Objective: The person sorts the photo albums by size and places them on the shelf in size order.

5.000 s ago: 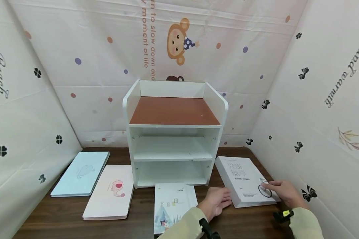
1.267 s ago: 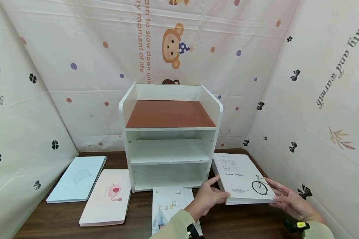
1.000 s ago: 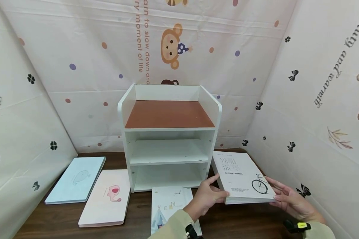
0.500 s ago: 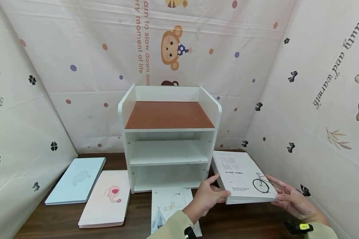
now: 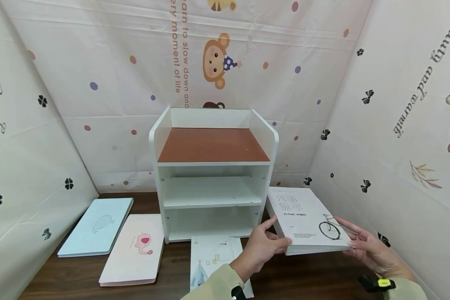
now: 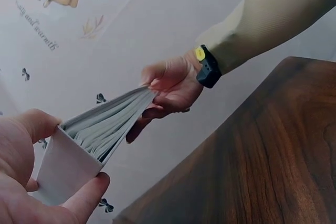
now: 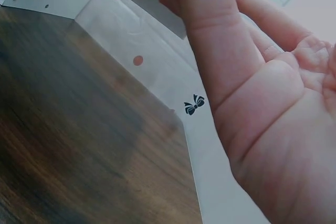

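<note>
A thick white hardcover book [image 5: 301,221] with a bicycle drawing on its cover is held between both hands, to the right of the white shelf unit. My left hand [image 5: 260,248] grips its spine side near the front corner, thumb on one edge and fingers on the other. At the opposite side my right hand [image 5: 373,252] pinches the front right corner, thumb on top and fingers beneath. In the left wrist view the book [image 6: 73,169] hangs against the wall cloth, its covers parted slightly from the page block. The right wrist view shows mostly the right palm [image 7: 273,114].
The white shelf unit [image 5: 211,205] with a brown top board [image 5: 213,146] stands mid-table. Left of it lie a light blue book [image 5: 97,227] and a pink elephant book [image 5: 135,250]. A tent-picture book [image 5: 213,260] lies in front, partly under the left forearm. Patterned cloth walls [image 5: 360,158] enclose the dark wooden table [image 5: 303,279].
Five seconds ago the bicycle book lay flat, right fingers on its cover and left hand beside it. Now both hands grip it by the sides, and its far edge has risen slightly.
</note>
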The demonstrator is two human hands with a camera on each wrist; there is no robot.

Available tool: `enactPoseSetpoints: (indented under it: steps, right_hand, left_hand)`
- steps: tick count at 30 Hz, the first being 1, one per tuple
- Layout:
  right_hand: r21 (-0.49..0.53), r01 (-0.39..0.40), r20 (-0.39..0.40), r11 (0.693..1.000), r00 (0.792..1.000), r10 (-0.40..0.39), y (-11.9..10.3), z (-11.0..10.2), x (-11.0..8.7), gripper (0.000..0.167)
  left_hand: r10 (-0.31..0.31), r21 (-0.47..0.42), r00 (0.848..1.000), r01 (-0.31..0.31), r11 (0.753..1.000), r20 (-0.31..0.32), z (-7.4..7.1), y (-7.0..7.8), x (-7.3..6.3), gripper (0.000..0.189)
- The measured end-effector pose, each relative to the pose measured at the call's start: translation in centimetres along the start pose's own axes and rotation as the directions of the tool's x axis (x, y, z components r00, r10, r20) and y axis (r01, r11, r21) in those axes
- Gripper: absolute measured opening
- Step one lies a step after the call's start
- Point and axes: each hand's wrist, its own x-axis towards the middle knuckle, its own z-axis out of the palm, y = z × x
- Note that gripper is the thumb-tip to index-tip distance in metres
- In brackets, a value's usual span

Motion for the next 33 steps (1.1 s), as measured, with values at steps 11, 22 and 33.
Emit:
enactPoseSetpoints:
  steps: [11, 22, 33]
  right_hand:
    - [0.005, 0.016, 0.008, 1.000, 1.000, -0.016, -0.5, 0.0, 0.4, 0.067]
    - [-0.018, 0.036, 0.000, 0.999, 0.999, -0.036, -1.1, 0.2, 0.7, 0.070]
    - [0.045, 0.050, 0.090, 0.998, 0.994, -0.054, -1.8, 0.2, 1.3, 0.071]
  left_hand:
    - [0.000, 0.009, 1.000, 0.000, 1.000, 0.004, 0.1, 1.1, -0.2, 0.080]
    - [0.002, 0.001, 1.000, -0.002, 1.000, -0.003, 0.3, 2.0, 0.1, 0.081]
    - [0.005, 0.031, 1.000, -0.005, 1.000, -0.013, 0.3, 3.0, 0.1, 0.081]
